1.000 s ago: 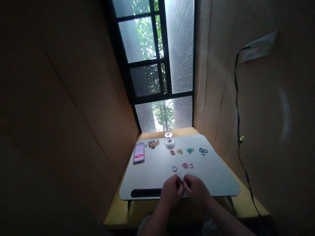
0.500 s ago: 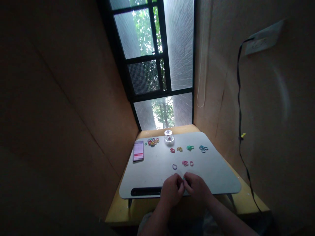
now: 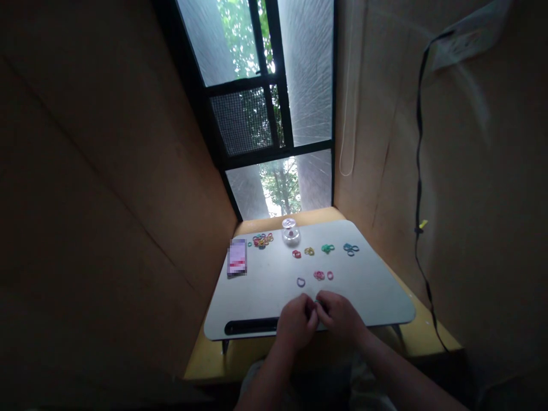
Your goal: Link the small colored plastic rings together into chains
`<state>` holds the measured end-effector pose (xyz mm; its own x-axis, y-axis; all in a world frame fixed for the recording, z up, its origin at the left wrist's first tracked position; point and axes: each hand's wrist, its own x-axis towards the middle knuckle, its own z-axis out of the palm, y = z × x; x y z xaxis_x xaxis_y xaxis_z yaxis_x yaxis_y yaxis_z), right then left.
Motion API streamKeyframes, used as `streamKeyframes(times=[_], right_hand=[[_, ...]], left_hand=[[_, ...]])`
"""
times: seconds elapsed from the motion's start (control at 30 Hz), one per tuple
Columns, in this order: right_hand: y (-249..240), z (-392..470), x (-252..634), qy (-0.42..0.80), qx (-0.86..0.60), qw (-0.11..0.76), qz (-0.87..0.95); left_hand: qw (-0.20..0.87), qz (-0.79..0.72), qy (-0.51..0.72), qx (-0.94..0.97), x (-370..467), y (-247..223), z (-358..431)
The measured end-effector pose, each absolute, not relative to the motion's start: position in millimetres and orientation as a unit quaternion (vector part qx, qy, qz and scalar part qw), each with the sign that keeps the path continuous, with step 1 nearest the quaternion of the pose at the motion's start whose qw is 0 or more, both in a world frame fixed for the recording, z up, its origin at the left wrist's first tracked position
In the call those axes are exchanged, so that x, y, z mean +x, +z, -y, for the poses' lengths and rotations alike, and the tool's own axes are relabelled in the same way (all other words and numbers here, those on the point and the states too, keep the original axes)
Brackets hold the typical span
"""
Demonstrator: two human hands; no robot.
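Observation:
My left hand [image 3: 297,321] and my right hand [image 3: 341,315] meet at the front edge of a white lap table [image 3: 261,291], fingertips pinched together. A tiny bit of green shows between them, too small to make out. Just beyond lie a purple band [image 3: 301,282], a cluster of pink bands [image 3: 319,275] and a single pink band [image 3: 330,275]. Farther back sit red bands [image 3: 296,254], yellow bands [image 3: 309,251], green bands [image 3: 327,249] and blue bands [image 3: 351,249] in separate groups.
A mixed pile of bands [image 3: 262,240] lies at the back left, beside a blurred purple card or packet [image 3: 237,257]. A clear round container [image 3: 291,235] stands at the back. A black slot [image 3: 250,326] runs along the front edge. A cable [image 3: 418,171] hangs at right.
The view has shifted slightly, so the table appears a little higher. My hands stay together, with the fingers moved only slightly. The bands on the table look unchanged.

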<state>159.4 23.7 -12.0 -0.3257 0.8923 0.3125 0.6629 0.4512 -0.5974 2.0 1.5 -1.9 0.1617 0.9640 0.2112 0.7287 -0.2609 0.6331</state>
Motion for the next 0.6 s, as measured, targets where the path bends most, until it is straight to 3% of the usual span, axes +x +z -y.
streamKeyframes(times=[0.6], right_hand=[[-16.0,-23.3,159.9,0.165,-0.494,0.315,0.793]], left_hand=[[0.199,-0.571,0.301,0.738,2.7,0.0,0.7]])
